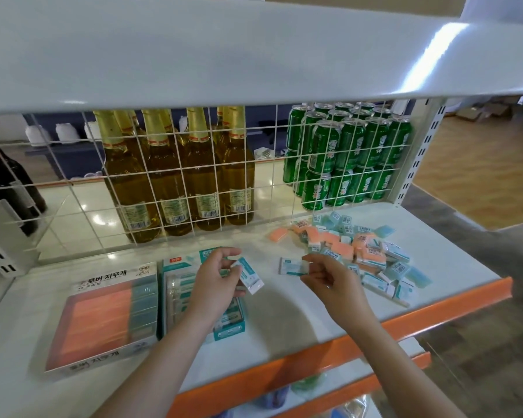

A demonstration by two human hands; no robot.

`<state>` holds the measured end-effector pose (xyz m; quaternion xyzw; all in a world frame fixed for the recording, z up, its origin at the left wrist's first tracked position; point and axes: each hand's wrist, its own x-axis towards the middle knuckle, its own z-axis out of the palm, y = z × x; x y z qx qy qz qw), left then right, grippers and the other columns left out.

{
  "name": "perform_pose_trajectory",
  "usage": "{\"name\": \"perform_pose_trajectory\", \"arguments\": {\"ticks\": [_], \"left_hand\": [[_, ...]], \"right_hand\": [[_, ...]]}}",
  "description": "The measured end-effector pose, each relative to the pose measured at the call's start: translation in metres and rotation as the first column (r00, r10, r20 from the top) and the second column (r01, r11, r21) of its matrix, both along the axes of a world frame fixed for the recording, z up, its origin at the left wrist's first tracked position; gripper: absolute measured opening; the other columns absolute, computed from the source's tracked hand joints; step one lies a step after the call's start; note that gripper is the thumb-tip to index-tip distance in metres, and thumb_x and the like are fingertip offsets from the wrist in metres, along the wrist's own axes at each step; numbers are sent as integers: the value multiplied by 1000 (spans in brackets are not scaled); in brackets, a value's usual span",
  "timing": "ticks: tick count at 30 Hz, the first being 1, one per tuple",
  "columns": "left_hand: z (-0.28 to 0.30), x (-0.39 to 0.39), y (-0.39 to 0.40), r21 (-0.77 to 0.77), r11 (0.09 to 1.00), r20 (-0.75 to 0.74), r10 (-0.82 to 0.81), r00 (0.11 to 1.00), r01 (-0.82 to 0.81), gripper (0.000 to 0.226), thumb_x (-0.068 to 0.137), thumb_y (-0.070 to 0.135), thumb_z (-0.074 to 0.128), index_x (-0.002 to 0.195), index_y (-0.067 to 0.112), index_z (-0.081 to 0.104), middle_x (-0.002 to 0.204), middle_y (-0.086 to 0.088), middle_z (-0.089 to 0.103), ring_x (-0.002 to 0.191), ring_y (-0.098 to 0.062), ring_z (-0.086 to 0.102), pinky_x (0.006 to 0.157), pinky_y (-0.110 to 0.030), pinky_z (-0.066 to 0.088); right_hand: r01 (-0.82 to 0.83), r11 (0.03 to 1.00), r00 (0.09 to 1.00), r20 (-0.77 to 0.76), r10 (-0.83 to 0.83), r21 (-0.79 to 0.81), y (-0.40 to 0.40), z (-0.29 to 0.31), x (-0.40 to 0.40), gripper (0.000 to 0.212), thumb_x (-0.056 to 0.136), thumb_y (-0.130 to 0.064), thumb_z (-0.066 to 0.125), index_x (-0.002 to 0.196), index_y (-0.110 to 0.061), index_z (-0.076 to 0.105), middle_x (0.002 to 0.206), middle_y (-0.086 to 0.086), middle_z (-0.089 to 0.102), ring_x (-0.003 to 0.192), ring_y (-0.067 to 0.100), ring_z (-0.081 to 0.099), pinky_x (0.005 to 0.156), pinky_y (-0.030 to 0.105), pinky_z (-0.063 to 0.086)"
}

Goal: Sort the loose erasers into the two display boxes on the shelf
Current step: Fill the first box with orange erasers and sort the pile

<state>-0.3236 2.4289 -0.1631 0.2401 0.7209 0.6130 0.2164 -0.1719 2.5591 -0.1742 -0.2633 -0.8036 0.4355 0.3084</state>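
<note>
My left hand (215, 285) pinches a white-and-teal wrapped eraser (249, 276) above the teal display box (175, 267), which holds several erasers of that kind. My right hand (329, 279) pinches a second white-and-teal eraser (292, 266) by its end, just above the shelf. At the left lies a flat display box (103, 321) filled with orange erasers and a row of teal ones. A heap of loose orange and teal erasers (363, 248) lies at the right of the shelf, beside my right hand.
A white wire grid (272, 182) closes the back of the shelf; behind it stand amber bottles (175, 176) and green cans (344, 158). A white shelf (224, 49) hangs overhead. The shelf's orange front edge (375, 330) runs below my arms.
</note>
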Motion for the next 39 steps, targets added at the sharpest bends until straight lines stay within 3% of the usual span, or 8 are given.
{"name": "perform_pose_trajectory", "arguments": {"ticks": [6, 9, 13, 16, 21, 29, 35, 39], "left_hand": [[-4, -1, -1, -32, 999, 9, -39, 999, 39, 29, 88, -1, 55, 100, 25, 55, 102, -1, 54, 86, -14, 64, 64, -22, 58], [-4, -2, -2, -46, 998, 2, -50, 999, 50, 31, 87, -3, 56, 101, 24, 57, 101, 0, 54, 89, -14, 62, 68, -21, 57], [-6, -4, -5, -60, 997, -19, -55, 998, 54, 36, 86, -2, 57, 95, 33, 58, 101, 1, 57, 91, -14, 62, 79, -32, 57], [-6, -6, -8, -67, 996, -23, -53, 998, 51, 34, 87, -2, 56, 100, 29, 58, 102, 2, 55, 87, -10, 60, 71, -22, 57], [-4, -5, -8, -49, 997, 9, -61, 998, 61, 31, 86, -3, 57, 102, 24, 59, 103, -1, 54, 84, -8, 59, 68, -18, 56], [-9, 0, -5, -32, 997, 70, -62, 996, 64, 31, 85, -4, 58, 98, 24, 61, 99, -3, 56, 86, -10, 60, 70, -19, 56], [-11, 4, -5, -17, 998, 121, -64, 991, 67, 29, 85, -5, 59, 102, 19, 61, 99, -4, 60, 89, -10, 61, 63, -14, 55], [-9, 5, -6, 4, 998, 128, -57, 990, 57, 30, 85, -4, 59, 96, 23, 61, 99, -4, 61, 90, -10, 61, 63, -13, 54]], "right_hand": [[-4, 994, 999, -49, -1, -110, -2, -4, -5, 45, 81, 11, 57, 89, -33, 56, 68, -7, 57, 62, 4, 56, 69, 21, 50], [-43, 988, 998, -47, 36, -151, -4, -4, -8, 48, 82, 14, 53, 92, -33, 58, 67, -5, 58, 65, 6, 61, 72, 21, 54], [-16, 982, 1000, -25, 12, -186, -4, -6, -12, 29, 81, 1, 65, 91, -27, 59, 70, -2, 59, 66, 7, 59, 67, 19, 51], [35, 989, 999, 29, -31, -141, -2, -7, -13, 16, 79, -12, 71, 92, -16, 62, 73, -6, 62, 63, -3, 57, 61, 12, 46], [111, 991, 992, 70, -106, -73, -2, -7, -14, 16, 79, -23, 72, 77, -10, 63, 69, 0, 67, 59, 1, 57, 54, 10, 42], [147, 963, 989, 26, -145, -225, -6, -2, -16, 19, 83, -18, 67, 69, -7, 61, 49, 1, 62, 43, 8, 57, 48, 14, 46], [66, 931, 993, -68, -96, -359, -10, 3, -20, 4, 86, -5, 62, 86, -3, 64, 60, 6, 66, 50, 11, 61, 52, 18, 53], [18, 921, 990, -123, -71, -390, -14, 2, -21, 13, 87, -2, 58, 91, -14, 63, 57, -1, 67, 55, 11, 64, 56, 19, 54]]}}
